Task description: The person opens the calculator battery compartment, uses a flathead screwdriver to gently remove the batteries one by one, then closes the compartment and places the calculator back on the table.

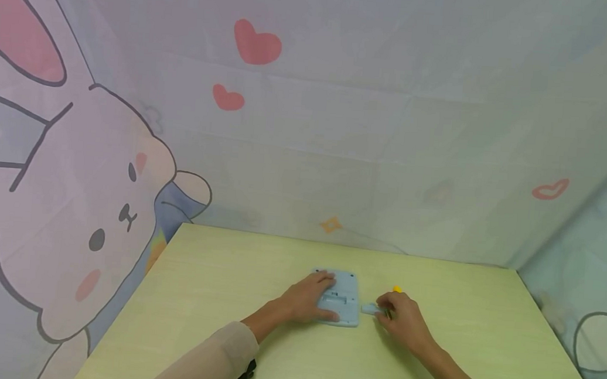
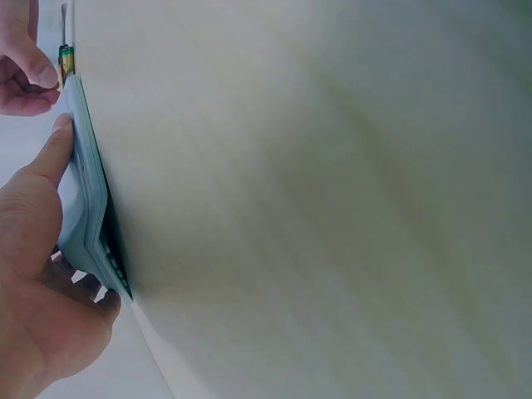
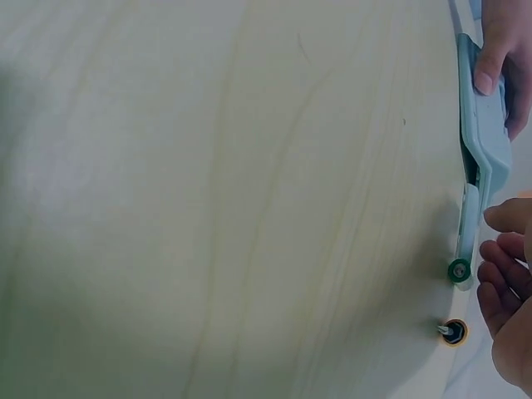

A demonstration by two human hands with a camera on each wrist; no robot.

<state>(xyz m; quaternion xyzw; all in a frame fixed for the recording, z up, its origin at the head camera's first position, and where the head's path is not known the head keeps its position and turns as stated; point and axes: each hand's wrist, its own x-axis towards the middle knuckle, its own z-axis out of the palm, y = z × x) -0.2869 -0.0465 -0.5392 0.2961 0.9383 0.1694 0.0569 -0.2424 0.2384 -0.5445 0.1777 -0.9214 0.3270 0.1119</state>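
Observation:
A pale blue calculator-like device (image 1: pixel 347 283) lies back side up, its small battery compartment uncovered. My left hand (image 1: pixel 306 298) holds its left part, thumb along the near edge and fingers over the far side; in the left wrist view, fingers (image 2: pixel 87 287) curl at its end. To the right is a pale blue battery cover (image 1: pixel 368 308). My right hand (image 1: pixel 402 320) hovers with loosely bent fingers right over the cover and a small green-ended battery (image 3: pixel 459 270). In the right wrist view a narrow gap separates fingertips from cover.
A small yellow-handled tool (image 1: pixel 397 289) with a metal tip, like a screwdriver, lies just beyond my right hand. The pale yellow table (image 1: pixel 256 256) meets a printed cloth backdrop (image 1: pixel 339 127) at its far edge. A black piece (image 1: pixel 246 373) shows beside the left sleeve.

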